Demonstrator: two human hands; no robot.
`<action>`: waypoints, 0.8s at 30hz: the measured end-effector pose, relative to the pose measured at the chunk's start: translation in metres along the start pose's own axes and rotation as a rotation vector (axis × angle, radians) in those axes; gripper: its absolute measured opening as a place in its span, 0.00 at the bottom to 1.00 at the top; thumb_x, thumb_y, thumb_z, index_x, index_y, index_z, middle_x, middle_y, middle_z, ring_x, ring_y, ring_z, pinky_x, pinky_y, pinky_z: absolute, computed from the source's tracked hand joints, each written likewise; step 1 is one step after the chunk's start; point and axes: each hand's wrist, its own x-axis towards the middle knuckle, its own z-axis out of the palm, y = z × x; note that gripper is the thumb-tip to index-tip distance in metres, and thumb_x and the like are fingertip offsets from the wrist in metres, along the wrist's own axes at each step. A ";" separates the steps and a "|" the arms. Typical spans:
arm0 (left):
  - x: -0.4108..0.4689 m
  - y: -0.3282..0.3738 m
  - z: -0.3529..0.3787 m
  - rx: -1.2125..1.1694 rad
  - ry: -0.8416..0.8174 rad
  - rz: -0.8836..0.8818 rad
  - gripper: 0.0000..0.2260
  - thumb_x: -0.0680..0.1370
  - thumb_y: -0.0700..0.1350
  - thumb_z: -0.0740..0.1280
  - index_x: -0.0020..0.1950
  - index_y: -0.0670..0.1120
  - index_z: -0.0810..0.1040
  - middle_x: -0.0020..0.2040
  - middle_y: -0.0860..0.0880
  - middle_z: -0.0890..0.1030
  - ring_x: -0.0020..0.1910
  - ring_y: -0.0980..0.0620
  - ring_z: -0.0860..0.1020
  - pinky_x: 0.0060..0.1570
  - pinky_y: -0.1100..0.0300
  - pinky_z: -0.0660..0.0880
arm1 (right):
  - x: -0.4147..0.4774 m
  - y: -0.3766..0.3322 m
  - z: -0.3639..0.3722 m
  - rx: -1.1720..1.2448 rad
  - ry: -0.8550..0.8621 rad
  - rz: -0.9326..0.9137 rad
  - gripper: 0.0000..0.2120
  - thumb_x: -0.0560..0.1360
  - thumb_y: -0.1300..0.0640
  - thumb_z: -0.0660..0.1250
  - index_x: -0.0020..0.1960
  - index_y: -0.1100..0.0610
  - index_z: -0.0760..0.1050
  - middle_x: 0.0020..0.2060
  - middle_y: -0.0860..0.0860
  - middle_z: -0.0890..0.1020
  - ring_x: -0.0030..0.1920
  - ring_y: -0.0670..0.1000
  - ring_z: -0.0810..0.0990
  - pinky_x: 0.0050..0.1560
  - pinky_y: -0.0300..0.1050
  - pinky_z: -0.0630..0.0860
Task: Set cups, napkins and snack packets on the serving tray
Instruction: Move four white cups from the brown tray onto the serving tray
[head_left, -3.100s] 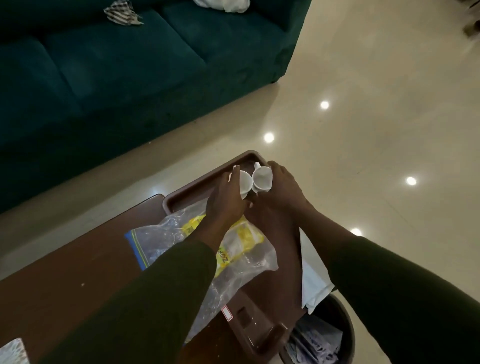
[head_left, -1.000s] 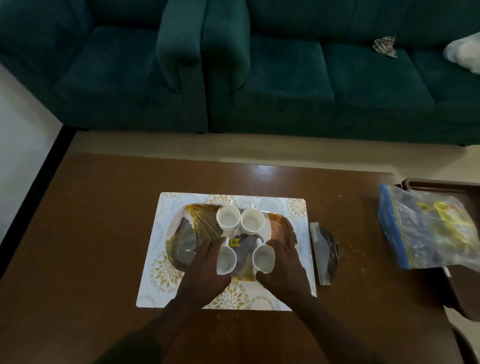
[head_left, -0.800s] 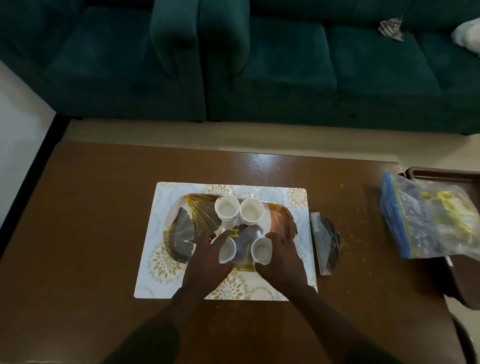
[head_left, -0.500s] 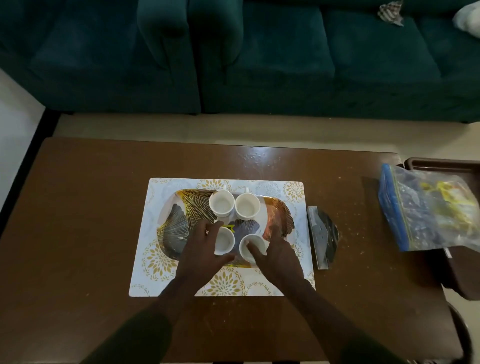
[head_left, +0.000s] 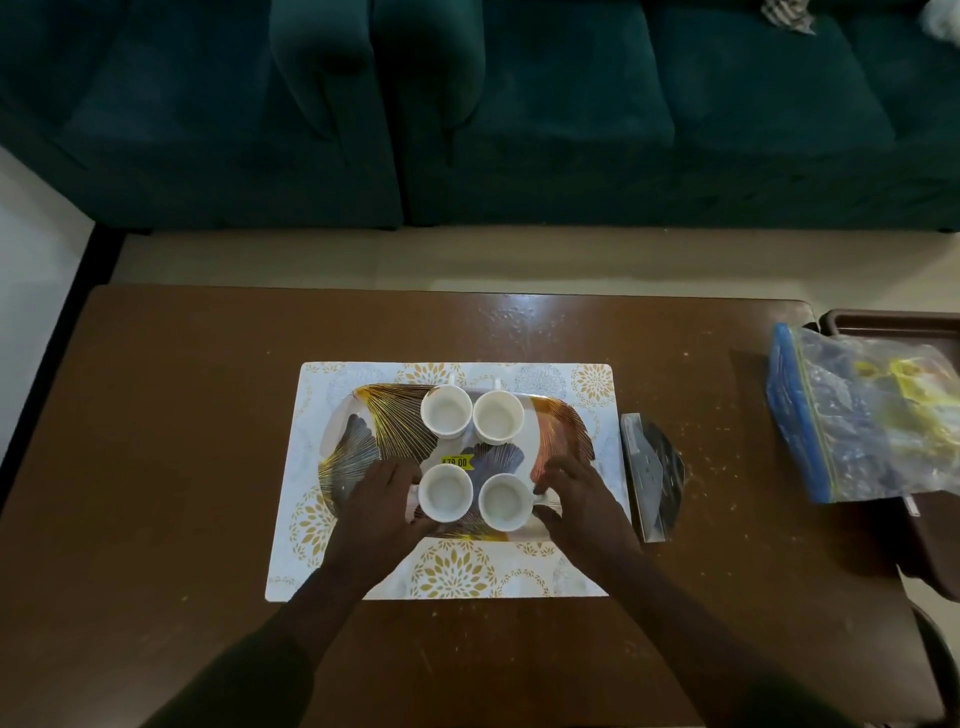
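Your left hand (head_left: 382, 506) and right hand (head_left: 576, 501) loosely cup the two near cups (head_left: 445, 492), both standing on the leaf-print tray (head_left: 358, 441) before the far pair. Cups look set; next, let go and reach right for the zip bag (head_left: 862, 415) of snack packets.

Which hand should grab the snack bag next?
Probably the right hand: the snack bag lies far to the right, beyond the tray, while the left hand sits on the opposite side.
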 end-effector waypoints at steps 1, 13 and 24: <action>-0.003 0.001 0.001 -0.058 0.002 -0.079 0.22 0.62 0.55 0.80 0.45 0.49 0.72 0.41 0.52 0.76 0.39 0.54 0.73 0.36 0.66 0.67 | -0.001 0.000 0.003 0.027 0.007 0.047 0.11 0.74 0.51 0.70 0.55 0.54 0.77 0.60 0.49 0.79 0.58 0.49 0.76 0.60 0.42 0.74; -0.007 0.034 0.015 -0.367 0.142 -0.410 0.21 0.67 0.46 0.79 0.31 0.57 0.65 0.28 0.61 0.69 0.27 0.59 0.71 0.30 0.71 0.61 | -0.017 -0.046 0.045 0.384 0.138 0.337 0.16 0.71 0.56 0.73 0.52 0.55 0.68 0.42 0.52 0.85 0.43 0.49 0.84 0.43 0.36 0.75; -0.007 0.031 0.022 -0.326 0.164 -0.458 0.11 0.70 0.47 0.76 0.41 0.44 0.76 0.37 0.50 0.78 0.36 0.53 0.76 0.35 0.59 0.74 | -0.007 -0.062 0.046 0.350 0.189 0.279 0.13 0.73 0.58 0.70 0.51 0.56 0.67 0.40 0.52 0.83 0.41 0.50 0.83 0.41 0.43 0.79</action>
